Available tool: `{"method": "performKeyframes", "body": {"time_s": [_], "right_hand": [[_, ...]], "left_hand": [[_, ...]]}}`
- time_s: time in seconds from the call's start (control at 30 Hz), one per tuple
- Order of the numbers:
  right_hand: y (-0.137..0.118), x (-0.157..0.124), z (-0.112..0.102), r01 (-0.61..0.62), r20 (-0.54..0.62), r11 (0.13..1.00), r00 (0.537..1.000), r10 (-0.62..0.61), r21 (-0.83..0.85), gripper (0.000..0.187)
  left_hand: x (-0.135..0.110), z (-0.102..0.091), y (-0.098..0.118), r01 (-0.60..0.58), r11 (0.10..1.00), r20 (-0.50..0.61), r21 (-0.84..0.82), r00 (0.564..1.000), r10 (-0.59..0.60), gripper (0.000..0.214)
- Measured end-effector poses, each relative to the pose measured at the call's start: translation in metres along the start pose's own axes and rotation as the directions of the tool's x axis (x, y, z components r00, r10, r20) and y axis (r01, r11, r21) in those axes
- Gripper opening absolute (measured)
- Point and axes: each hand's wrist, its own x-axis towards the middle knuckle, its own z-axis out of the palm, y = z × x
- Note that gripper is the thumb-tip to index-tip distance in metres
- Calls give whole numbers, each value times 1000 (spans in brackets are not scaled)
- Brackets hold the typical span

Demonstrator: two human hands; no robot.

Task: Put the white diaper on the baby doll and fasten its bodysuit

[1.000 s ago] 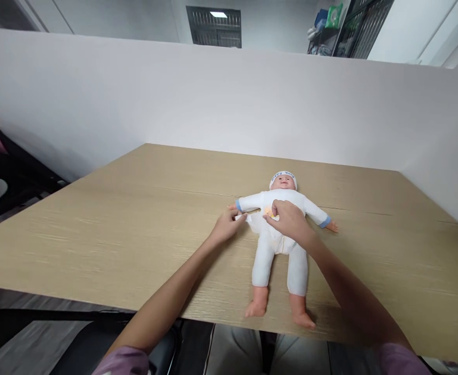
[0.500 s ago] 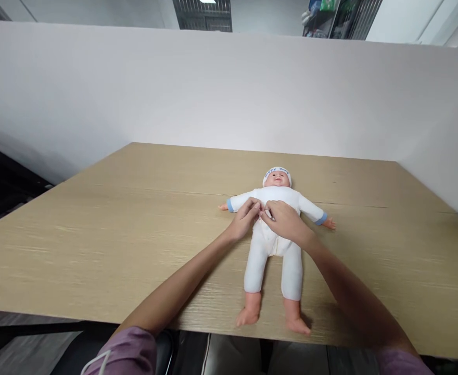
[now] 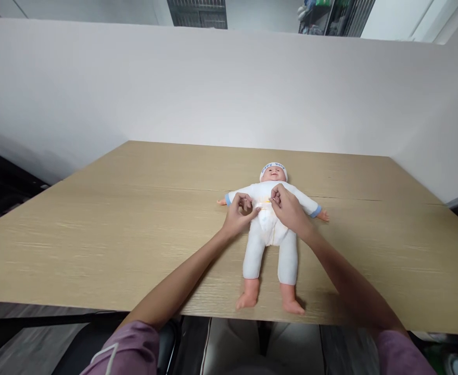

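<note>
A baby doll (image 3: 270,234) in a white suit and a white cap lies on its back on the wooden table (image 3: 115,224), feet toward me. My left hand (image 3: 239,216) pinches the white cloth on the left side of the doll's chest. My right hand (image 3: 289,208) pinches the cloth at the middle of the chest, where a small yellow spot shows. Both hands are closed on the garment and nearly touch each other.
White partition walls (image 3: 213,88) stand behind and to the right of the table. The doll's feet lie close to the table's near edge. My legs show below that edge. A dark area with shelves lies to the left, beyond the table.
My left hand moved from the doll's outstretched arm to its chest, close to my right hand. The garment flap that lay open at the doll's side is now drawn over its front.
</note>
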Motion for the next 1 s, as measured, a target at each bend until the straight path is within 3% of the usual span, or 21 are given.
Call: {"method": "performKeyframes", "body": {"time_s": [0.07, 0.13, 0.23, 0.27, 0.3, 0.37, 0.47, 0.6, 0.77, 1.0], "right_hand": [[-15, -24, -4, 88, -39, 996, 995, -88, 1, 11], [-28, -59, -9, 122, 28, 992, 992, -123, 29, 9], [-29, -112, -14, 48, 278, 998, 959, -60, 52, 5], [-24, -125, -15, 30, 305, 999, 952, -35, 21, 5], [-16, -133, -17, 18, 306, 1000, 952, -11, -20, 5], [1, -138, -19, -22, 264, 994, 963, 51, -111, 1], [16, -128, -18, -76, 213, 973, 969, 124, -220, 10], [16, -120, -2, -16, 165, 945, 984, 74, -327, 22], [17, -126, 12, 27, 111, 919, 994, 19, -392, 23], [22, -132, 12, 26, 111, 941, 994, 12, -337, 17]], "left_hand": [[-12, -8, 24, -141, 980, 89, 142, 988, 129, 28], [-32, -16, 47, -319, 911, 336, 262, 915, 224, 14], [-63, -26, 66, -448, 834, 661, 322, 737, 141, 17], [-71, -28, 68, -446, 824, 702, 350, 707, 84, 18], [-76, -29, 67, -419, 822, 709, 385, 704, 27, 18], [-81, -29, 61, -309, 836, 648, 453, 758, -72, 19], [-78, -18, 51, -145, 838, 499, 527, 850, -167, 24], [-71, 4, 45, -110, 760, 363, 641, 916, -174, 34], [-72, 13, 40, -182, 733, 363, 655, 927, -94, 32], [-72, 9, 34, -197, 791, 369, 579, 929, -39, 27]]}}
